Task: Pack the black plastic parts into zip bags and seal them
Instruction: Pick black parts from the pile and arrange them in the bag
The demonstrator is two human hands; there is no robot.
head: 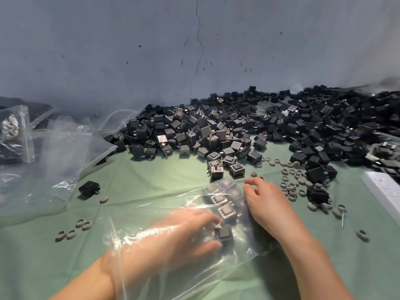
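A clear zip bag (173,269) lies on the green cloth in front of me, with several black plastic parts (218,200) stacked in its far end. My left hand (179,232) is inside the bag, and its thumb and fingertips close around one black part (226,233). My right hand (266,204) lies outside on the bag's right edge, fingers curled over it beside the stacked parts. A big heap of loose black parts (238,126) spreads across the far side of the cloth up to the wall.
More clear bags (54,152) lie at the left, one filled bag (13,135) behind them. A single black part (88,188) sits alone at the left. Grey rubber rings (292,185) are scattered at the right and front left. A white box (383,191) is at the right edge.
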